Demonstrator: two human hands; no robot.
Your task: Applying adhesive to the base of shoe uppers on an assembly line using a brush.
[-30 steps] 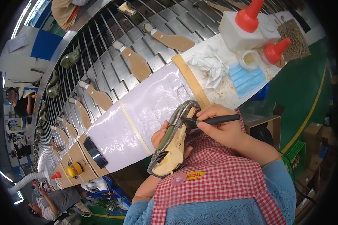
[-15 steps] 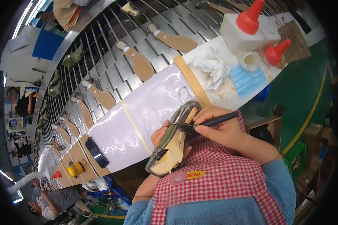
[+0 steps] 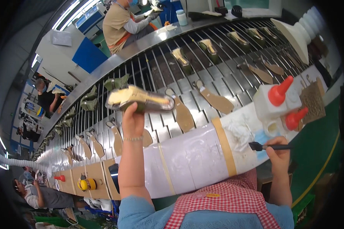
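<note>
My left hand (image 3: 133,121) is stretched out over the slatted conveyor, its fingers wrapped around a shoe upper (image 3: 147,100). The upper lies with its cream-yellow underside upward and looks slightly blurred. A clear-looking rim runs round it. In my right hand (image 3: 279,152), above the white work surface, is a black-handled brush (image 3: 258,146), pinched with its dark bristles pointing left. Below the brush lie a crumpled white cloth (image 3: 239,135) and a blue mask (image 3: 262,138). A small open container (image 3: 272,128) stands just beyond.
Tan insoles (image 3: 216,101) lie along the conveyor's (image 3: 160,128) near side, with several green uppers (image 3: 208,49) on its far rods. White bottles with red nozzles (image 3: 281,91) stand at right. A yellow tape roll (image 3: 86,184) sits at left. A person (image 3: 120,24) works across the conveyor.
My left hand has carried the upper from in front of my body out over the conveyor. My right hand has drawn the brush away to the right. The view has shifted.
</note>
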